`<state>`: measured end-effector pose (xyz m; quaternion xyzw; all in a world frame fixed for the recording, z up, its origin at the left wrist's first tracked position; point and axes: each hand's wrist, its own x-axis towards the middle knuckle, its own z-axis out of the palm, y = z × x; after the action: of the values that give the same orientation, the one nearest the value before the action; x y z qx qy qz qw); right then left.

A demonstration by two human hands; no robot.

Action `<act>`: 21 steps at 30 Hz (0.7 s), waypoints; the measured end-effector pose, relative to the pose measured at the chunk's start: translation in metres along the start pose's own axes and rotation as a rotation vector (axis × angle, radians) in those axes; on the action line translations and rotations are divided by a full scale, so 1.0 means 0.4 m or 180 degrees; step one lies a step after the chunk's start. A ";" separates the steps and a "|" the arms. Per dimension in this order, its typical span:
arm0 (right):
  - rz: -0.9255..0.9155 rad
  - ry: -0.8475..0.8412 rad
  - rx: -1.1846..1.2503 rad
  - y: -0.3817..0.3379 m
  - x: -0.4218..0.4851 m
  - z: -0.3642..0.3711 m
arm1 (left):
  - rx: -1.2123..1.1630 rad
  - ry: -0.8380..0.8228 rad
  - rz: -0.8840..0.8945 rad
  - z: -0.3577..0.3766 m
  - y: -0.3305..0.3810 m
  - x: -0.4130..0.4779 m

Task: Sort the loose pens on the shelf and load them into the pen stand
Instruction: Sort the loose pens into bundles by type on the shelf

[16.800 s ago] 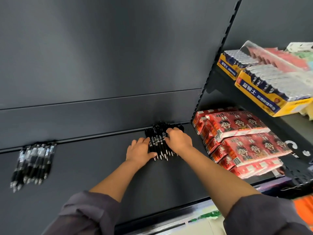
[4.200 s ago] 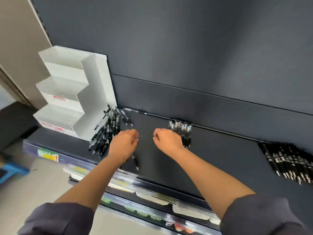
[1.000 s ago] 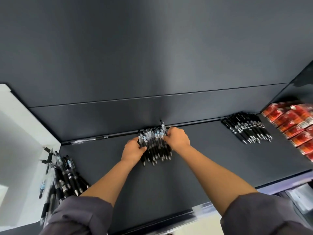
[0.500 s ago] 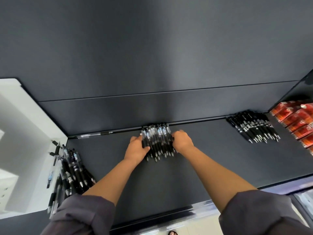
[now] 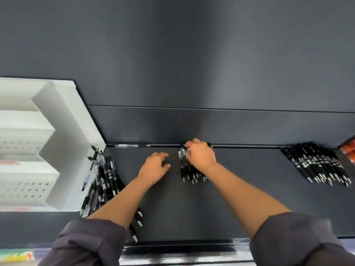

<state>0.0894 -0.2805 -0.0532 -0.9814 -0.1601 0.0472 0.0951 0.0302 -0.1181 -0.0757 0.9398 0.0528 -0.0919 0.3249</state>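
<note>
On a dark shop shelf, a white stepped pen stand is standing at nine o'clock, its tiers showing pale perforated floors. A loose heap of pens is lying just beside the stand's right wall, with a few of them leaning on it. These pens are black with silver tips pointing roughly toward six o'clock.

At the shelf's centre a middle bundle of pens is lying side by side: black barrels, pale label bands, clicker ends toward the back panel at twelve o'clock. The person's right hand is curling over the bundle's upper ends and gripping them, while the tips are sticking out below the wrist at six o'clock. The left hand is hovering at the bundle's nine o'clock, just apart from it, with fingers loosely spread and holding nothing.

A third pile of pens is lying at three o'clock, well apart from both hands. A single pen is lying along the shelf's back seam, at eleven o'clock from the left hand. Red packets are showing at the far right edge.
</note>
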 end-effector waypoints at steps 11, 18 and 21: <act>-0.0908 -0.0513 -0.0029 -0.293 0.093 0.065 | 0.0078 0.0497 -0.0058 -0.163 -0.188 -0.039; -0.0750 -0.0648 -0.0501 -0.385 0.144 0.134 | 0.0114 0.0497 -0.0100 -0.222 -0.270 -0.037; -0.0665 -0.0535 -0.0785 -0.402 0.159 0.146 | 0.0083 0.0464 -0.0100 -0.232 -0.294 -0.035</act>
<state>0.0931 -0.1002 -0.0817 -0.9562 -0.2732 0.0989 -0.0353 0.0105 0.0310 -0.0719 0.9472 0.0898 -0.0290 0.3065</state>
